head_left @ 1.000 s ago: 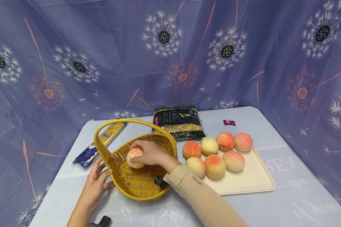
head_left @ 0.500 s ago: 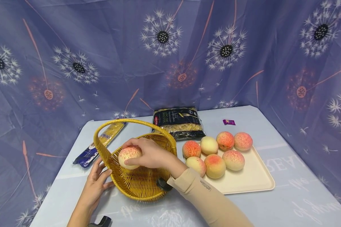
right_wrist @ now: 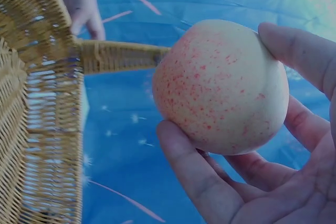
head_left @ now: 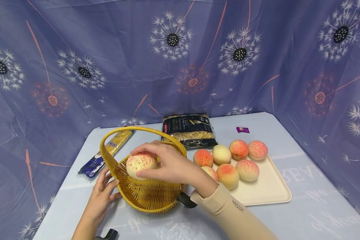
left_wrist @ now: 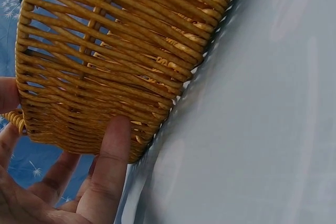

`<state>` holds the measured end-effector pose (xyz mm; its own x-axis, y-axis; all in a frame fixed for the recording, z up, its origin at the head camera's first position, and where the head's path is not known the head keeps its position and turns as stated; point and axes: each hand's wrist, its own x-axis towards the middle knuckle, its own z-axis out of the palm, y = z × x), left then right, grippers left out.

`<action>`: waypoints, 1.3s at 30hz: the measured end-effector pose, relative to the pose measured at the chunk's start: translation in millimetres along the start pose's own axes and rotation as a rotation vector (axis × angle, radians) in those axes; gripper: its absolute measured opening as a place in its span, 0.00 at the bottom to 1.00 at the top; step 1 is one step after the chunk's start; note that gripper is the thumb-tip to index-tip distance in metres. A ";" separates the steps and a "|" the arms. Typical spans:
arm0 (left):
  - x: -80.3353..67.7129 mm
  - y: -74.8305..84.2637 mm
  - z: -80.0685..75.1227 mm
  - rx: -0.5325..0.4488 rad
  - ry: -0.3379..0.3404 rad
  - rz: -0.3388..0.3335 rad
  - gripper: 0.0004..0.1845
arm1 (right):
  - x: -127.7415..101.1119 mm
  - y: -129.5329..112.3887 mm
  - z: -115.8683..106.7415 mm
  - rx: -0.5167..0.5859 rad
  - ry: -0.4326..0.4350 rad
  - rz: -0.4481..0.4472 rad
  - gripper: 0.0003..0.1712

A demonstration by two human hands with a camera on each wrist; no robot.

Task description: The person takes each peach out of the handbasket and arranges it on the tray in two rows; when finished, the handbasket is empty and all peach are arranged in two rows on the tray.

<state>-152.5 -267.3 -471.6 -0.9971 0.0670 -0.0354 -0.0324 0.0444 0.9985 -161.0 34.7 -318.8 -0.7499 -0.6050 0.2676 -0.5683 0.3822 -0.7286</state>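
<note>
My right hand (head_left: 171, 163) grips a pale, red-speckled peach (head_left: 142, 164), thumb and fingers around its sides. In the head view it overlaps the yellow wicker basket (head_left: 156, 196); the right wrist view has the peach (right_wrist: 220, 87) beyond the basket's rim (right_wrist: 79, 129). My left hand (head_left: 103, 193) holds the basket's left end near the handle's base. There, in the left wrist view, one finger (left_wrist: 109, 166) lies along the outer woven wall (left_wrist: 121, 66). No fruit shows in the visible part of the basket. Several more peaches (head_left: 228, 176) sit on a cream tray (head_left: 273, 186) to the right.
Behind the basket lies a dark pasta bag (head_left: 189, 130), close to the curtain (head_left: 132, 66). A yellow-and-blue packet (head_left: 117, 141) lies behind the basket at left. A small purple wrapper (head_left: 242, 130) is beyond the tray. The handle (head_left: 138, 128) arches over the basket.
My right hand has raised the peach from inside the basket, up toward the head camera, so it looks larger. The left hand, basket and tray fruit stay where they were.
</note>
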 end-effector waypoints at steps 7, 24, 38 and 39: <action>-0.2 -0.8 0.2 -0.002 0.000 -0.010 0.33 | -22.1 -16.1 -17.3 0.160 0.030 -0.006 0.29; -0.2 -1.9 -2.0 0.009 -0.004 -0.018 0.34 | -62.3 -23.2 -57.0 0.198 0.154 0.003 0.30; 0.2 0.8 -1.2 0.011 -0.014 -0.006 0.34 | -108.7 12.7 -95.7 0.204 0.332 0.134 0.31; -0.1 0.7 -1.3 0.012 -0.014 -0.008 0.34 | -112.4 15.9 -97.8 0.211 0.341 0.139 0.31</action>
<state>-152.5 -268.5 -470.9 -0.9958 0.0808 -0.0437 -0.0391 0.0567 0.9976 -118.8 177.1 -298.7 -0.9039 -0.2781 0.3252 -0.3987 0.2715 -0.8760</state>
